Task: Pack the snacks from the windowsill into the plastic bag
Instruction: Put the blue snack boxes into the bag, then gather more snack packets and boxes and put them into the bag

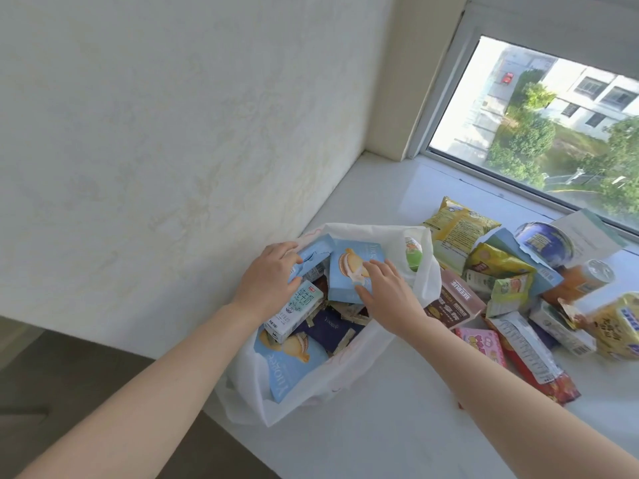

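The fingers (378, 267) of your right hand (387, 295) lie close together across the front of a pale blue biscuit box (345, 278). Your thumb is hooked on its lower edge, so you hold that box at the top of the open white plastic bag (349, 378). Your left hand (268, 278) has its fingers curled over a torn blue carton (316, 252) just beside it, at the bag's far rim; the two packs touch.

Below your hands, inside the bag, lie a white milk carton (294, 311), a dark navy pack (332, 326) and a flat blue biscuit pack (294, 364). The bag sits on the windowsill (397, 426), at its left end by the wall.

To the right of the bag, more snacks are heaped on the sill: a brown box (453, 302) touching the bag, a pink pack (484, 340), a yellow bag (456, 226), a blue tin (544, 242) and an orange can (577, 281).
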